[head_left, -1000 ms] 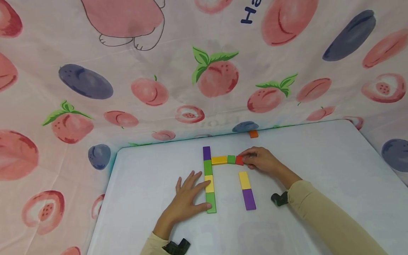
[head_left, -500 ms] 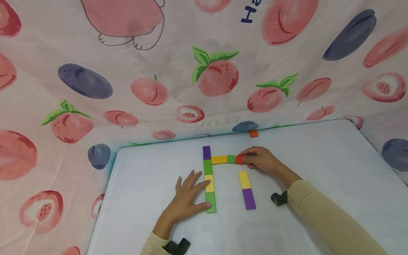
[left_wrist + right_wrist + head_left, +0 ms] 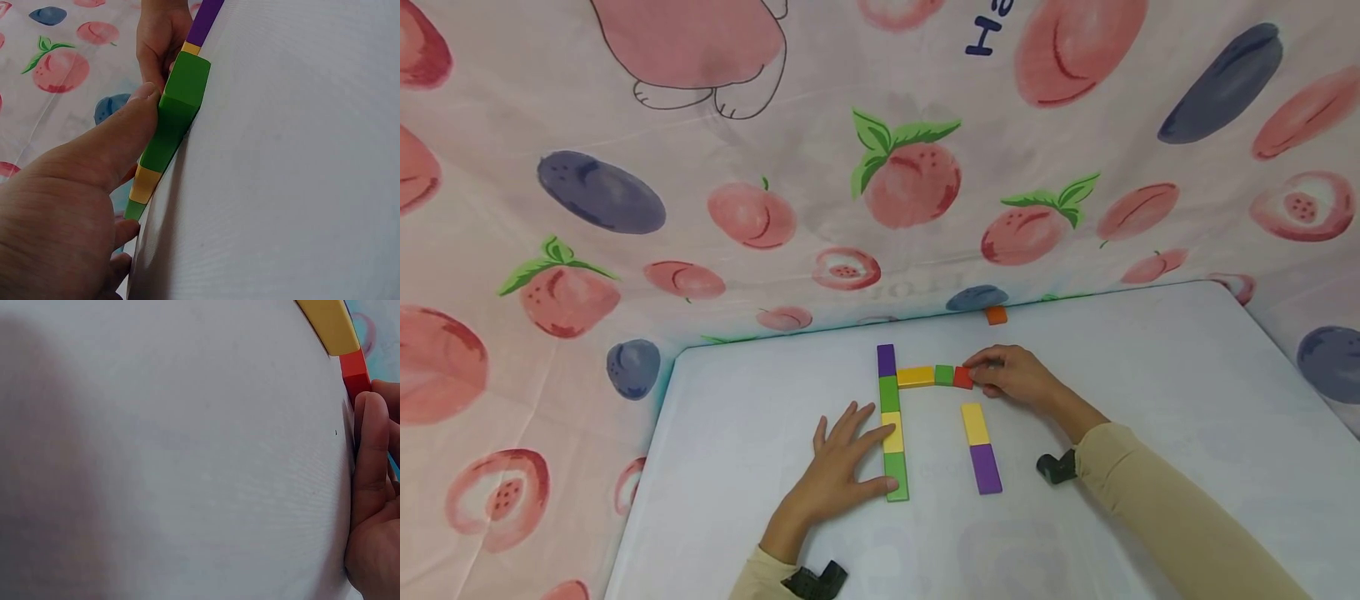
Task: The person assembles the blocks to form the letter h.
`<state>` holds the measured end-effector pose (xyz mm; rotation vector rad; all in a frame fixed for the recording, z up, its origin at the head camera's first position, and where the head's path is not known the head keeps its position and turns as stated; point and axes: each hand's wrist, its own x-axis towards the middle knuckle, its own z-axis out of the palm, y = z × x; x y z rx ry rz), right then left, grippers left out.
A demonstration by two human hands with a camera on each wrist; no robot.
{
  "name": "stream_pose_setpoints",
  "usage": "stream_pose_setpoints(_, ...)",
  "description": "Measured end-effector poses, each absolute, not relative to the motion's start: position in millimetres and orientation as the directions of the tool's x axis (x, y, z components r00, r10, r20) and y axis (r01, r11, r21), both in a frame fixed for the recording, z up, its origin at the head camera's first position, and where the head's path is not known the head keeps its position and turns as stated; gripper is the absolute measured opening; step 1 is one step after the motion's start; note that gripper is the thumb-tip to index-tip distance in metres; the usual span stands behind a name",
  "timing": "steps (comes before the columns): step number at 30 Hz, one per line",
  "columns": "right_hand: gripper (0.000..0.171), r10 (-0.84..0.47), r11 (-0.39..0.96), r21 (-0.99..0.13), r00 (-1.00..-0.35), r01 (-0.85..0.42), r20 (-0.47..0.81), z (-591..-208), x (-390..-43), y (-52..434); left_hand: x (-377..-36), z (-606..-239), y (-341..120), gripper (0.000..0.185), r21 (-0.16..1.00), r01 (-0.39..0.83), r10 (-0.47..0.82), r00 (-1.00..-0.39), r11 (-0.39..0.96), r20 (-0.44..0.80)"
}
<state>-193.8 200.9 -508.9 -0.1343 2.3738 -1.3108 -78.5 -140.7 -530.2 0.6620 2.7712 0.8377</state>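
Note:
Toy blocks lie flat on a white table. A column runs from a purple block [image 3: 887, 360] through a green block [image 3: 888, 393] and a yellow block [image 3: 892, 432] to a lower green block [image 3: 896, 477]. My left hand [image 3: 837, 471] rests along its left side, fingers spread, thumb touching the lower green block [image 3: 181, 106]. From the column a row extends right: a yellow block [image 3: 915, 377], a small green block [image 3: 944, 375] and a red block [image 3: 962, 377]. My right hand [image 3: 1018, 379] pinches the red block's right end between thumb and fingers.
Below the row, a separate yellow block [image 3: 975, 424] touches a purple block [image 3: 987, 469] end to end. An orange block [image 3: 996, 315] lies at the table's back edge. Behind hangs a fruit-print cloth [image 3: 820, 167]. Each wrist carries a dark camera piece.

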Motion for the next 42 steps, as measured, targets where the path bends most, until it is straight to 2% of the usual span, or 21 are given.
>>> stream_pose_setpoints(42, 0.028, -0.274, 0.551, -0.823, -0.902, 0.137, -0.334, -514.1, -197.8, 201.3, -78.3, -532.0, -140.7, 0.075, 0.556, 0.366, 0.458, -0.888, 0.746, -0.03)
